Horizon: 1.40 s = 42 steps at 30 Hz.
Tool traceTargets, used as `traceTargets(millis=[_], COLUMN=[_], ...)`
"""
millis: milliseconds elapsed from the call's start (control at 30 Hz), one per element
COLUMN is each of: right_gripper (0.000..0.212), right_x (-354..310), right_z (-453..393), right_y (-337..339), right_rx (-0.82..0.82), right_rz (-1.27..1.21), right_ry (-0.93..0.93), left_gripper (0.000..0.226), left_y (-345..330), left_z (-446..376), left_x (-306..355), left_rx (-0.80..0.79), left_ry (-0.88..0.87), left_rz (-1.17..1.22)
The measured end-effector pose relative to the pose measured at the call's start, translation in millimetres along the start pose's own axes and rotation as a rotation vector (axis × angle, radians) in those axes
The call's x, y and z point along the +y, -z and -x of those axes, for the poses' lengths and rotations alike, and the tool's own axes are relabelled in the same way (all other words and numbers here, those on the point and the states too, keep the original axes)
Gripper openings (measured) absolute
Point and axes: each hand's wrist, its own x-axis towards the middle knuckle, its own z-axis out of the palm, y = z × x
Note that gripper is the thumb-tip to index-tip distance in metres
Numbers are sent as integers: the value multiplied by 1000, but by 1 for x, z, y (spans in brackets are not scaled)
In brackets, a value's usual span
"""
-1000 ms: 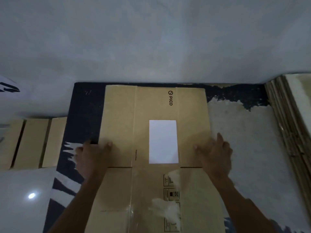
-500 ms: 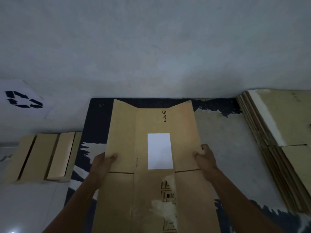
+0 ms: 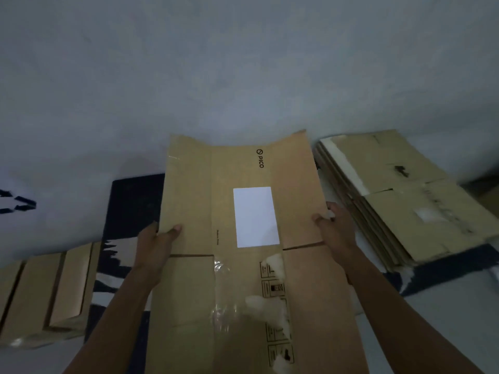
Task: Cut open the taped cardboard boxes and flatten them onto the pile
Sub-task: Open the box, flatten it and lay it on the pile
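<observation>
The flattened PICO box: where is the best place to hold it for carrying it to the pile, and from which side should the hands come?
Probably by its two long side edges, near the flap slits, one hand from each side. The flattened box is wide and bends, its far corners curling up. The left hand and right hand already grip there, thumbs on top. The pile lies to the right.
</observation>
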Motion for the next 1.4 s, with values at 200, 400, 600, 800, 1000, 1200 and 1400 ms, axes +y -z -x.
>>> traceTargets(millis=[200,400,600,800,1000,1200,1400], right_gripper=[37,25,38,43,35,30,32], right_x=[19,57,86,103,119,128,124], right_z=[-13,-39,-63,-110,-195,-286,-365], right_y=[101,211,308,366,384,390,394], right_rx=[48,95,132,149,102,85,61], right_rz=[-3,32,136,248,269,333,413], right_ry=[-62,-128,-97,-92,-66,-48,-16], left_gripper=[15,13,13,12,10,11,9], left_y=[-85,-193,-289,-361,-423,-488,-537], left_z=[48,98,136,149,119,75,39], left_x=[19,31,37,39,49,69,77], left_rx=[-74,-101,-132,-137,-130,-107,-55], left_ry=[-10,-5,-18,8,31,60,95], left_rz=[9,32,49,71,98,125,163])
